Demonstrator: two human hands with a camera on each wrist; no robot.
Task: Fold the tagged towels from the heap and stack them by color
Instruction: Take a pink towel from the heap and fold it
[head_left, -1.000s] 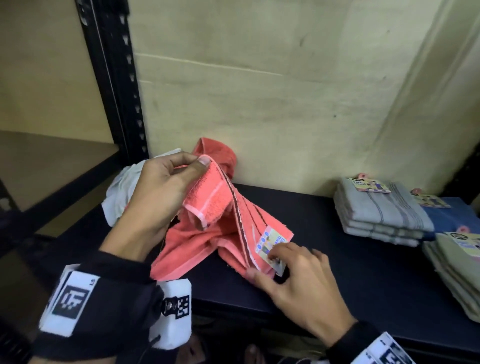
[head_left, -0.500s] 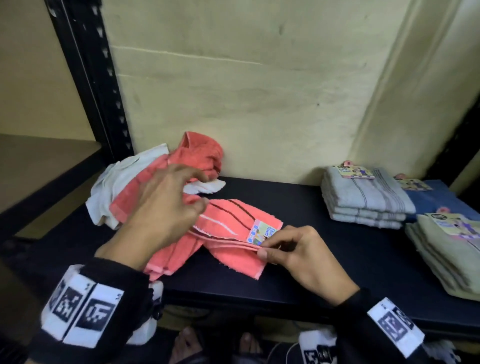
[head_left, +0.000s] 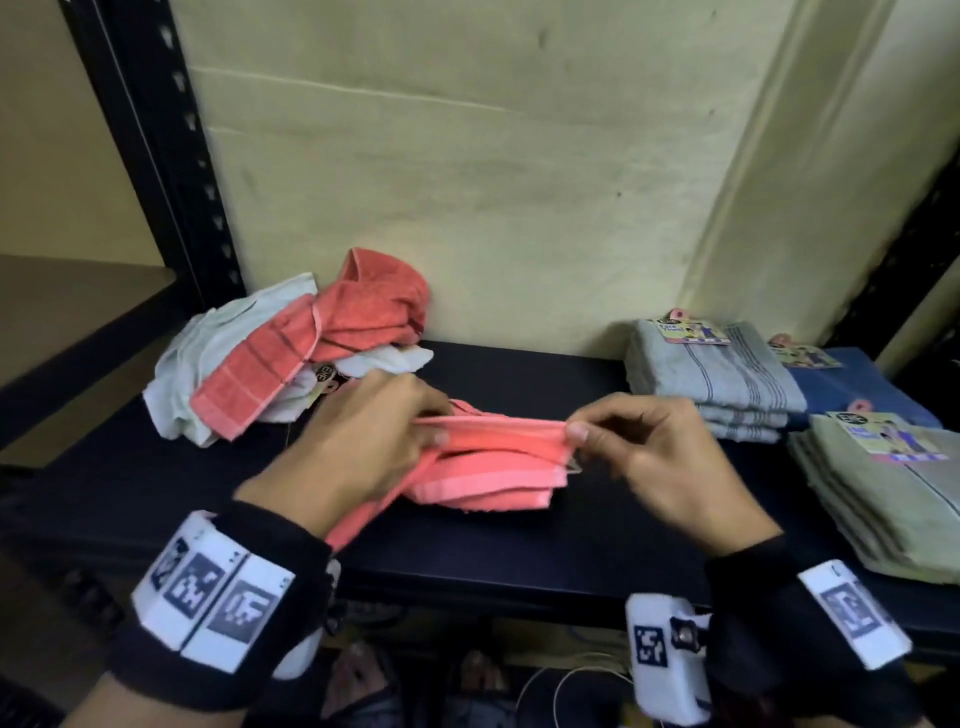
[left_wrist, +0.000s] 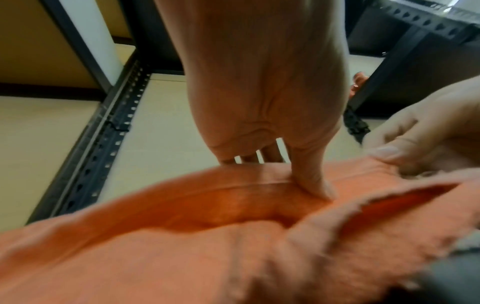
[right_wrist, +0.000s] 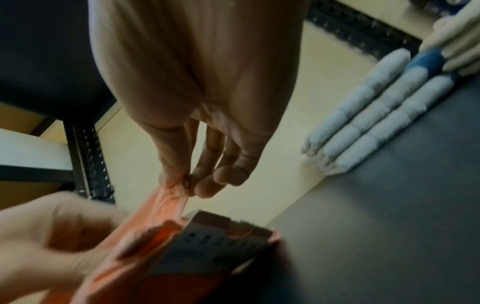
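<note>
From the head view, a coral-pink terry towel (head_left: 483, 470) lies partly folded on the dark shelf (head_left: 519, 540), between the heap and the folded stacks. The left hand (head_left: 358, 441) pinches one end of its raised top edge and the right hand (head_left: 660, 457) pinches the other end, so both hands are clamped on the cloth and the edge runs taut between them. Left of this towel, against the wall, sits the loose heap of coral and white towels (head_left: 291, 353); right of it stand a stack of folded grey striped towels (head_left: 717, 384), a folded blue towel (head_left: 857, 389) behind, and a stack of folded pale green towels (head_left: 893, 499), each topped with a paper tag. In the left wrist view, the left thumb (left_wrist: 311, 176) presses into the coral towel's hem (left_wrist: 207, 236) with the fingers behind it. In the right wrist view, the right thumb and fingertips (right_wrist: 205, 185) nip a bunched corner of the towel (right_wrist: 166, 205), and a printed paper tag (right_wrist: 215, 238) hangs just below that corner; the grey stack (right_wrist: 376, 123) lies well apart.
</note>
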